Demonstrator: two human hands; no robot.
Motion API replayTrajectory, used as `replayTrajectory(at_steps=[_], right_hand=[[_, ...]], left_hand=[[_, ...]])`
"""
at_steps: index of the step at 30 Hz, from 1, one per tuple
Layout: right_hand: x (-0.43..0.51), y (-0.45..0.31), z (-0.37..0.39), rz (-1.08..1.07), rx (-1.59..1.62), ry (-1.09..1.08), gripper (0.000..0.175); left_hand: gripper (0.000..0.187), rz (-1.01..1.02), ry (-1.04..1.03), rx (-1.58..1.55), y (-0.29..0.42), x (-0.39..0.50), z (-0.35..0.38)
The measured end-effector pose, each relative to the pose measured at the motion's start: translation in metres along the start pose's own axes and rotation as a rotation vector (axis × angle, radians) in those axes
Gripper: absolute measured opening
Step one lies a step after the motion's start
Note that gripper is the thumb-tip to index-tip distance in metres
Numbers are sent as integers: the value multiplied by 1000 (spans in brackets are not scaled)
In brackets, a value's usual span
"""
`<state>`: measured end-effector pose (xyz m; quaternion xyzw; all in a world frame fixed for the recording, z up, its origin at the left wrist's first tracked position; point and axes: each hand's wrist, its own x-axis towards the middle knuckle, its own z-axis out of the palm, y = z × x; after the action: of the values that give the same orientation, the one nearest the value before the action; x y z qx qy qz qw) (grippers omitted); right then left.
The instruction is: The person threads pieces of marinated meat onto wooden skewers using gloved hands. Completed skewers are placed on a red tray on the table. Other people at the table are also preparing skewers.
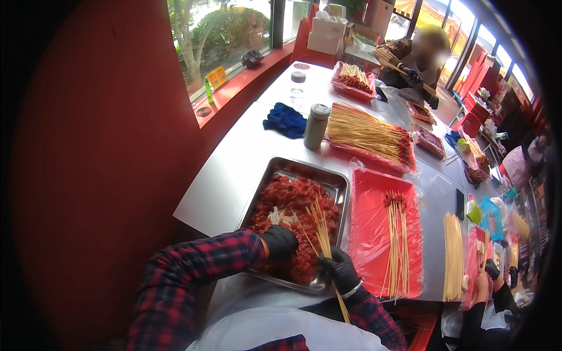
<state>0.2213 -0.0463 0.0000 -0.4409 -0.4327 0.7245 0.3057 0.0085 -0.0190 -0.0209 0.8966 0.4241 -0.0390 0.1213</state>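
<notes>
My right hand (pixel 344 268), in a black glove, grips a bundle of thin wooden skewers (pixel 324 232). Their upper ends fan out over a steel tray (pixel 344 184) of diced raw red meat (pixel 292 195). One skewer leans apart from the bundle, towards the left. Also black-gloved, my left hand (pixel 281 242) is down at the meat; its fingertips are hidden, so what they hold does not show. A pale, whitish heap (pixel 281 217) lies on the meat just beyond it. Right of the tray, a red plastic-lined tray (pixel 373 228) bears several skewers with meat (pixel 396 223) at their far ends.
Beyond stand a tray heaped with skewers (pixel 364 131), a tumbler (pixel 317 126) and a blue cloth (pixel 285 121). Loose skewers (pixel 453 259) and a phone (pixel 459 204) lie to the right. Another person (pixel 412 66) sits across; a neighbour's hands (pixel 487 276) work at right.
</notes>
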Motion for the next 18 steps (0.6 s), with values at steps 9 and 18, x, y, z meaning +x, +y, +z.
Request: replayTrajectory(at_steps=[9,18], right_hand=[[0,-3,1,-9,-1,-3,10],[-1,0,-1,5,-4,13,10]], left_hand=[[13,21,77,-212,4,-9,-5],[18,34,-113,-236,-1,-9,-20]])
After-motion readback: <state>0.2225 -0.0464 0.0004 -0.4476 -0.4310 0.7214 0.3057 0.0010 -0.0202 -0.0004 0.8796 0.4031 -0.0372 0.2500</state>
